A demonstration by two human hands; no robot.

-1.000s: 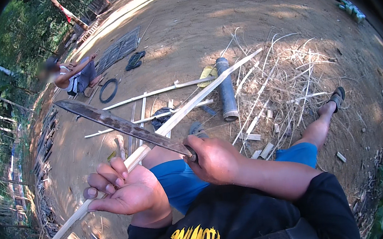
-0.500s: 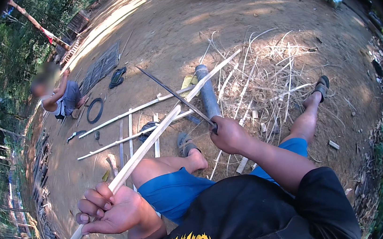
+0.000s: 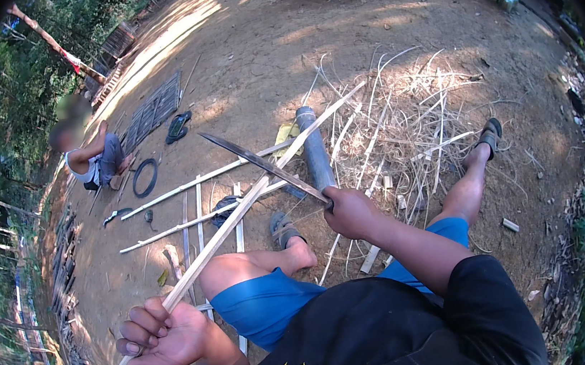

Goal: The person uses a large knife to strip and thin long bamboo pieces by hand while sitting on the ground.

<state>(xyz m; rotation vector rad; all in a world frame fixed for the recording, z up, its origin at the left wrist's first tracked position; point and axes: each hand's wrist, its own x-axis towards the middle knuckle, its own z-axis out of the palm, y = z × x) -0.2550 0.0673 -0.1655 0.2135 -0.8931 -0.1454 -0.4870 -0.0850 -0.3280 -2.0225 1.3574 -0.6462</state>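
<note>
My left hand [image 3: 162, 338] grips the near end of a long pale bamboo strip [image 3: 238, 214] that runs up and right over my knee toward the pile of shavings. My right hand [image 3: 348, 211] is closed on the handle of a long dark machete [image 3: 261, 164], whose blade points up and left and crosses over the strip about midway along it. I sit on bare dirt in blue shorts, one leg bent, the other stretched out to the right.
A grey bamboo tube [image 3: 315, 147] lies ahead beside a heap of pale shavings [image 3: 400, 112]. Several split strips [image 3: 192, 187] lie on the dirt. A seated person [image 3: 91, 158] is at the left, near a black ring [image 3: 145, 177], sandals [image 3: 176, 127] and a dark mat [image 3: 151, 112].
The machete has swung from lying left across the strip to standing further forward and right. My left hand has slid down the strip toward me.
</note>
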